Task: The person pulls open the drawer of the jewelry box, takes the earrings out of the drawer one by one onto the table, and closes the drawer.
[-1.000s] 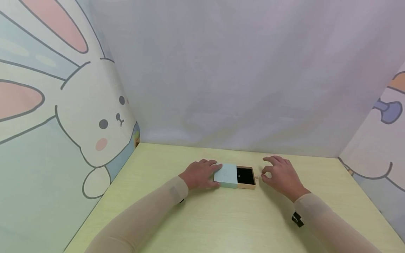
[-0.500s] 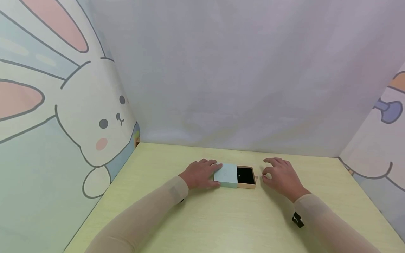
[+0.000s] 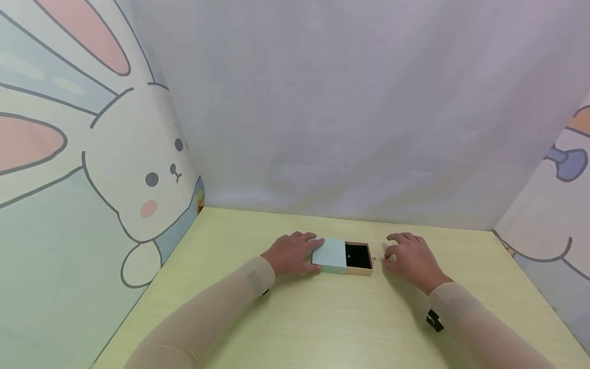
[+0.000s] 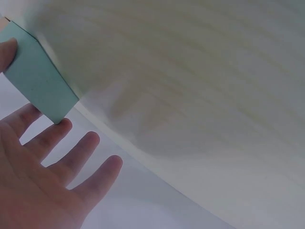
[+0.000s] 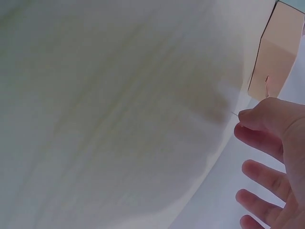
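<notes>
A small jewellery box lies on the table, its pale mint sleeve (image 3: 329, 255) at the left and its tan drawer (image 3: 359, 271) pulled partway out to the right. Black padding (image 3: 357, 256) fills the drawer, with a tiny bright star-like piece (image 3: 349, 256) on it. My left hand (image 3: 292, 253) holds the sleeve's left end, thumb on the near side and fingers at the top and far side. Just right of the drawer's pull tab (image 3: 374, 259), my right hand (image 3: 411, 260) pinches a thin pin-like piece (image 5: 234, 113) between thumb and index finger; the rest of it is hidden by the fingertips.
The pale wooden table (image 3: 286, 328) extends around the box. A light grey curtain (image 3: 332, 113) hangs along its back edge. Panels with a cartoon rabbit (image 3: 133, 179) on the left and another cartoon figure (image 3: 548, 215) on the right flank it.
My right hand has shifted slightly to the right, away from the drawer's tab. The left hand and the box stay in place.
</notes>
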{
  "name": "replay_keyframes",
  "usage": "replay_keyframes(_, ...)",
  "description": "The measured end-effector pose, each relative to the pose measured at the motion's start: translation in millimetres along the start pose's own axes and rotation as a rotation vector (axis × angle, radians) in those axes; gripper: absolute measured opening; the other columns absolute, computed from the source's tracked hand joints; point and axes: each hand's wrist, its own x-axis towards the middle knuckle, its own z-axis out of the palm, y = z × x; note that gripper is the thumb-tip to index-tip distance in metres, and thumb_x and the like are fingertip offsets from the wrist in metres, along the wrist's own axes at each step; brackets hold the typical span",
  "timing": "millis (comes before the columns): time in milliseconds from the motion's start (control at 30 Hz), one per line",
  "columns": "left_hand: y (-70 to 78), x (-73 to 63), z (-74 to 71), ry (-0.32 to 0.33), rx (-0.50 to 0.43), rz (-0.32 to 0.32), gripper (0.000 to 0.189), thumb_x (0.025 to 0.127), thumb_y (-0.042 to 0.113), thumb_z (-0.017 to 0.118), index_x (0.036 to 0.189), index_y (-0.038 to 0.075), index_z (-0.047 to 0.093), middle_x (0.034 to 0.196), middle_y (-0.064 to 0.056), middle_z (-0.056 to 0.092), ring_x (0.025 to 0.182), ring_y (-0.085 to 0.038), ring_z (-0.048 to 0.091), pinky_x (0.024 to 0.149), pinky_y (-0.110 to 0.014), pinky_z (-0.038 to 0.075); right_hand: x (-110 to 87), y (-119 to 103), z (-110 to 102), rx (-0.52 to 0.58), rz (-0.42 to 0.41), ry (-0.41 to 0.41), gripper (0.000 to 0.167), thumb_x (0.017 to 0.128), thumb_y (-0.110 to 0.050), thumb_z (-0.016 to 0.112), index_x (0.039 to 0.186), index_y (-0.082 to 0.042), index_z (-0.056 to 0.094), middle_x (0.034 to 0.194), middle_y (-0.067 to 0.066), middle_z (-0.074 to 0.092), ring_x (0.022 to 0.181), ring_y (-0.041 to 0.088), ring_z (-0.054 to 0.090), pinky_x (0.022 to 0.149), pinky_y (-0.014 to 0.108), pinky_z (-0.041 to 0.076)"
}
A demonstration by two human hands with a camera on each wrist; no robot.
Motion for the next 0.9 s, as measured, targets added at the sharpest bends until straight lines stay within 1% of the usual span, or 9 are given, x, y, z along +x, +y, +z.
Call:
replay_keyframes(133, 0.0, 0.9, 0.9, -0.004, 0.007, -0.002, 0.083, 0.109, 0.068, 0.074, 0.18, 0.031, 0.052, 0.181, 0.002, 0.059, 0.159, -0.027, 0.065, 0.12, -0.048, 0.063, -1.9, 1.1, -2.7, -0.01, 0.005, -0.017, 0.011, 0.095, -0.017, 0.091, 0.087, -0.024, 0.09, 0.144, 0.02, 0.081, 0.139, 0.052, 0.07, 0.114, 0.075, 0.056)
replay_keyframes(400, 0.2, 0.8, 1.6, 0.002, 0.016, 0.001, 0.082, 0.11, 0.069, 0.073, 0.18, 0.032, 0.052, 0.182, 0.002, 0.059, 0.159, -0.027, 0.065, 0.119, -0.047, 0.064, -4.5, 3.9, -4.2, -0.018, 0.047, -0.066, 0.01, 0.096, -0.017, 0.092, 0.088, -0.022, 0.092, 0.142, 0.02, 0.082, 0.14, 0.053, 0.069, 0.113, 0.075, 0.056)
replay_keyframes(900, -2.4, 1.8, 3.9, 0.004, 0.01, 0.003, 0.083, 0.108, 0.068, 0.074, 0.179, 0.031, 0.054, 0.18, 0.002, 0.06, 0.157, -0.027, 0.066, 0.117, -0.046, 0.065, -4.9, 3.8, -6.1, -0.011, 0.053, -0.084, 0.011, 0.097, -0.017, 0.09, 0.088, -0.023, 0.091, 0.139, 0.019, 0.083, 0.137, 0.052, 0.071, 0.112, 0.075, 0.056)
